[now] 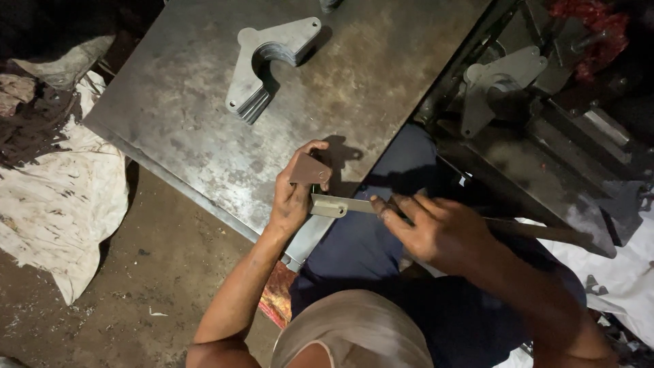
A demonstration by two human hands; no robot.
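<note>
My left hand (291, 197) grips a flat metal bracket plate (310, 170) by its upper end, at the near edge of the steel table (177, 109). The plate's lower arm (334, 206) sticks out to the right toward my right hand (436, 228). My right hand holds a long dark rod-like tool (538, 232) against that arm; its fingers are curled over the tool. A stack of similar curved plates (269, 65) lies further up the table, apart from both hands.
A machine (545, 102) with one more bracket plate (501, 78) on it stands at the right. White sacks (61, 197) lie on the dirt floor at the left. My dark trousers (381, 252) fill the space below the hands.
</note>
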